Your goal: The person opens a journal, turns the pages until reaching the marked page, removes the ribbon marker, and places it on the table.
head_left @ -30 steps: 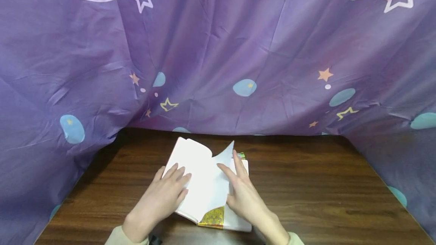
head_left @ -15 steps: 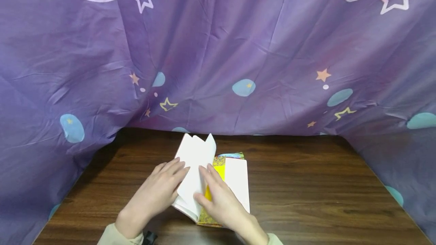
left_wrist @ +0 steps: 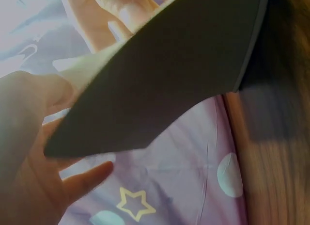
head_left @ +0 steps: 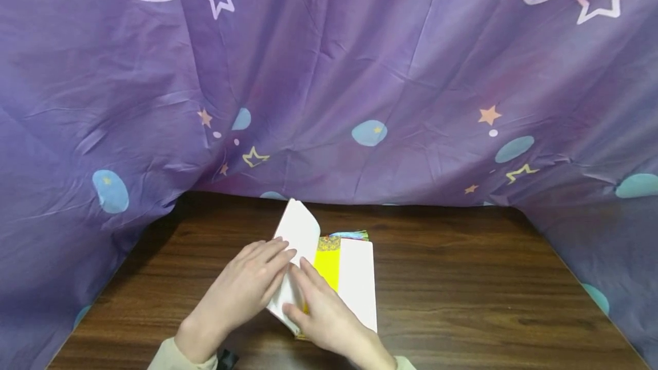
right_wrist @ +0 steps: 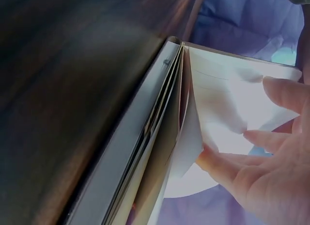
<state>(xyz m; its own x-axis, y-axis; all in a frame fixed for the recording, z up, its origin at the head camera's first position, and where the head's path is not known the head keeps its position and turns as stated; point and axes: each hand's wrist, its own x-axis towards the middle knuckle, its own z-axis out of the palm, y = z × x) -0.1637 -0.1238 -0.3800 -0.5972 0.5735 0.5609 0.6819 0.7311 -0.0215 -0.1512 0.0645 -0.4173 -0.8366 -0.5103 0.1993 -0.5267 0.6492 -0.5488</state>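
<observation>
An open notebook (head_left: 300, 227) with white pages lies in the middle of the table. Its left part is tilted up, and in the left wrist view its dark underside (left_wrist: 150, 79) faces the camera. My left hand (head_left: 239, 287) rests on those pages with its fingers laid over them. My right hand (head_left: 329, 316) touches pages near the fold, thumb and fingers spread; in the right wrist view the fingertips of the right hand (right_wrist: 261, 176) meet the pages. A yellow panel (head_left: 328, 267) with a patterned border shows beside a white panel (head_left: 358, 278).
Colourful tassel threads (head_left: 352, 235) stick out past the notebook's top edge. Dark wood grain covers the table (head_left: 462, 284). A purple curtain (head_left: 329, 73) with stars hangs behind and at both sides. A small black item (head_left: 227, 358) sits by the left wrist.
Pages have swung leftward, uncovering the yellow panel. My right hand has moved left with them. The left hand has shifted slightly, and the notebook's left part now stands steeper.
</observation>
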